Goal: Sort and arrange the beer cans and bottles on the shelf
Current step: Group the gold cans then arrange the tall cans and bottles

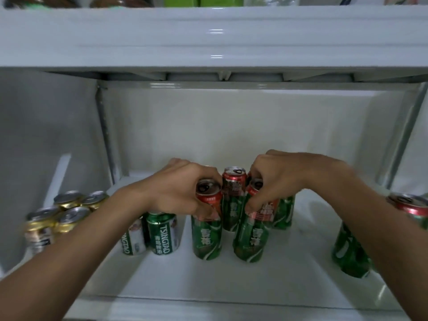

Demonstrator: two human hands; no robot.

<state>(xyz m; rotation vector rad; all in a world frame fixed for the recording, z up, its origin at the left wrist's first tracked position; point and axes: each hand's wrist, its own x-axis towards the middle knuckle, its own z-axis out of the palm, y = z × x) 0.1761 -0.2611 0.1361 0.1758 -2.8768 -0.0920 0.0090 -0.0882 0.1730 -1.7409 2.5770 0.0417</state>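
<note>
Shelf stock, white shelf [208, 281] as ref. Centre of shelf: red-and-green cans, 4 seen, standing in 2 rows. Front-left can [206, 230], upright, was grasped by left hand [178, 188], fingers curled over its red top, thumb on front of can. Front-right can [251, 232], tilted slightly, was grasped by right hand [275, 181], fingers round its rim, thumb pressed on its label. Rear can [233, 198] stood upright between the 2 hands, not held; another can [283, 212] sat behind right hand, mostly hidden. Left of centre group: 2 Tsingtao cans [162, 232], side by side, touching, partly under left wrist. Further left, in the adjoining bay beside the shelf: gold-top cans [67, 212], 4 in tight cluster, blurred. Right end of shelf: 1 more red-and-green can [349, 253], leaning, partly covered by right forearm. Upper shelf edge [213, 42] ran overhead; items on it too cropped to ID.
</note>
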